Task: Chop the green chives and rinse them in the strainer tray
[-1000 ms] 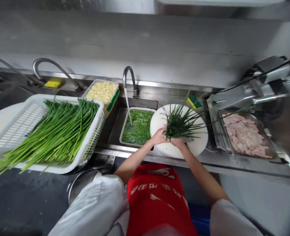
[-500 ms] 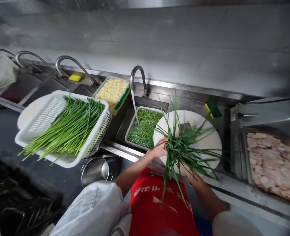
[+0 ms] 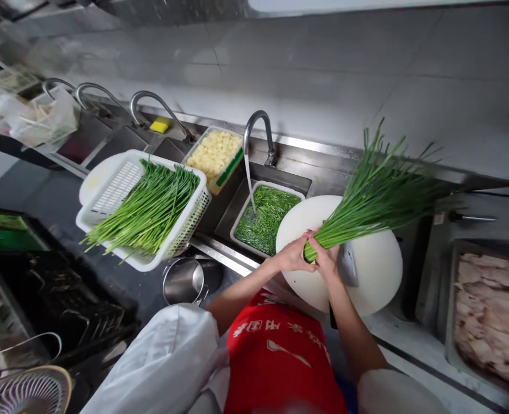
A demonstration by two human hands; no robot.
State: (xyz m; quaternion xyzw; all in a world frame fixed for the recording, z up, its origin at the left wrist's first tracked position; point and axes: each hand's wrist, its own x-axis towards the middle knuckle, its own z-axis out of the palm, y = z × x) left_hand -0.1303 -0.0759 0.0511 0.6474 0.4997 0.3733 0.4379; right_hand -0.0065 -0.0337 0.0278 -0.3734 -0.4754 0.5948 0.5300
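A thick bunch of garlic chives (image 3: pixel 364 198) is clasped in both hands above the round white cutting board (image 3: pixel 381 279). My left hand (image 3: pixel 296 254) wraps round the stem ends from the left, and my right hand (image 3: pixel 326 261) grips them from the other side. The leafy tips fan out up and to the right, blurred at their ends. Partly hidden under the bunch and my right hand, a cleaver (image 3: pixel 348 267) lies on the board. Left of the board, a white tub (image 3: pixel 233 234) of cut chives in water stands in the sink.
Water runs from a faucet (image 3: pixel 254 123) into the tub. A white basket (image 3: pixel 144 264) of whole chives rests over the sink edge at left, beside a container of pale chunks (image 3: pixel 215 152). A metal tray (image 3: pixel 450 322) of sliced meat stands right. A steel pot (image 3: pixel 183 282) is below.
The chives, earlier spread with tips pointing down towards me, have swung round so the tips point up and right. Both hands now clasp the stem ends. The view has shifted left.
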